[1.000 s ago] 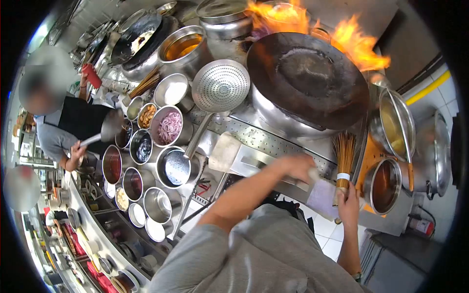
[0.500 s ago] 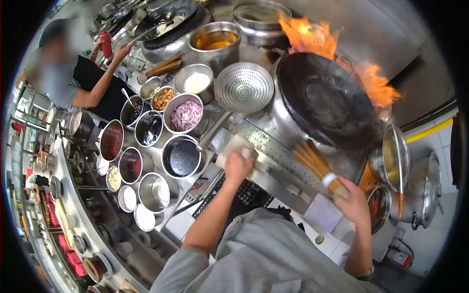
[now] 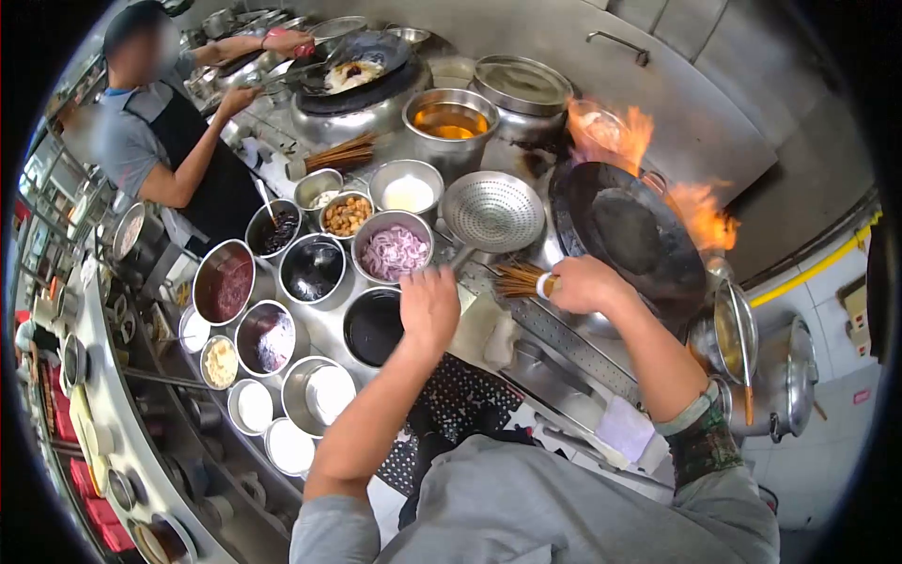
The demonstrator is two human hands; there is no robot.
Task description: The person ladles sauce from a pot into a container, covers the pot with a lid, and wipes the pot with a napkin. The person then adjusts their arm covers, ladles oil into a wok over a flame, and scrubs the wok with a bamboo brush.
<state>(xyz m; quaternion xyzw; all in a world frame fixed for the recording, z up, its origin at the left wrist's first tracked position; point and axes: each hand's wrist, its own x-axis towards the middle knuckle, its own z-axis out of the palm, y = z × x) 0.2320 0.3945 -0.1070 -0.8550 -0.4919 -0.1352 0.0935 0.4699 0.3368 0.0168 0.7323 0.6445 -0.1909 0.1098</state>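
My right hand (image 3: 587,285) is wrapped round the handle of a bamboo brush (image 3: 520,280), whose bristles point left over the perforated metal strip. My left hand (image 3: 430,305) is over the handle end of the perforated strainer (image 3: 493,211), in front of the bowl of sliced onions (image 3: 395,252); its fingers are close together, and what they hold, if anything, is hidden. A pot of dark liquid (image 3: 373,327) is just left of that hand. To the right of the brush sits a big dark wok (image 3: 631,230), with flames behind it.
Several metal pots of sauces and ingredients (image 3: 225,282) cover the left counter. A co-worker (image 3: 169,141) stands at another wok (image 3: 352,75) at the upper left. Flames (image 3: 705,216) rise along the back. A lidded pot (image 3: 794,376) stands at the right.
The brush in my right hand has moved left, from near the wok's front to beside the strainer. My left hand has left the pale cloth and moved up and left to the strainer handle.
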